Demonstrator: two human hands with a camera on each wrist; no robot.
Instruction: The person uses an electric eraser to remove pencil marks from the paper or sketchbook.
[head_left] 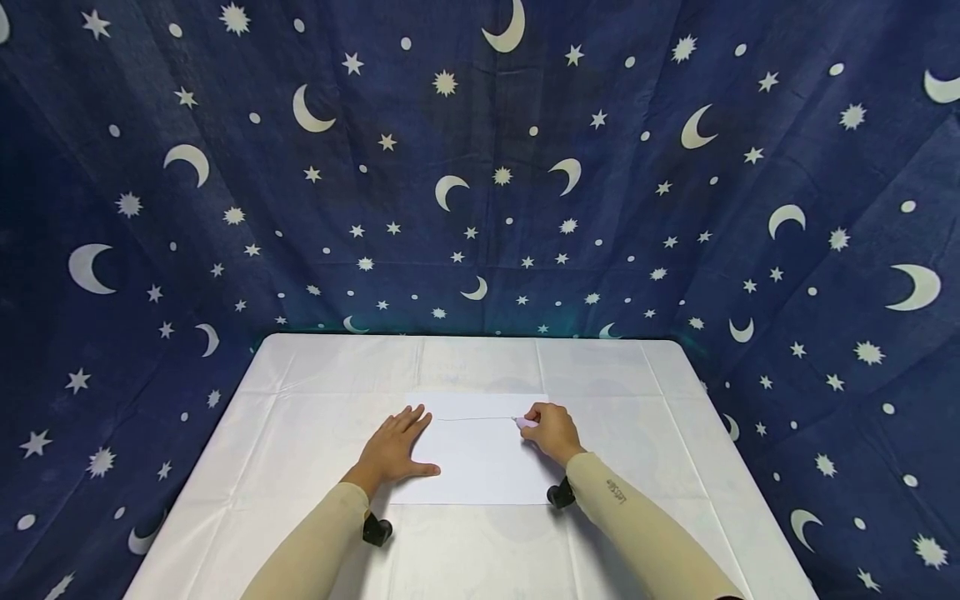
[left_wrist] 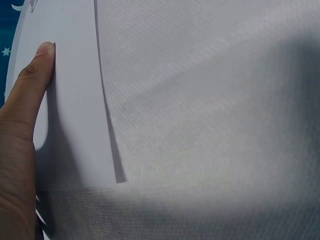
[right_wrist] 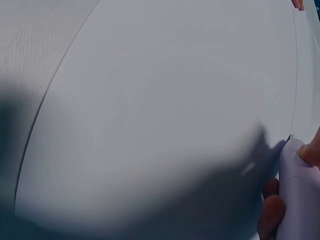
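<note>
A white sheet of paper (head_left: 472,467) lies on the table, with a thin, nearly straight line (head_left: 472,418) running across its upper part. My left hand (head_left: 393,446) rests with fingers spread on the paper's left side; in the left wrist view its thumb (left_wrist: 37,70) lies along the sheet. At the right side of the sheet, my right hand (head_left: 553,429) grips a pale purple box cutter (right_wrist: 297,185). The thumb presses on the cutter's body near the front, and other fingers curl round its far side. Its small dark tip (right_wrist: 289,137) meets the end of the line.
A white cloth with fold creases covers the table (head_left: 300,433). Behind and at both sides hangs a dark blue curtain (head_left: 480,233) with moons and stars. Dark wrist cameras (head_left: 377,529) sit under both wrists, close over the table near the sheet's lower corners.
</note>
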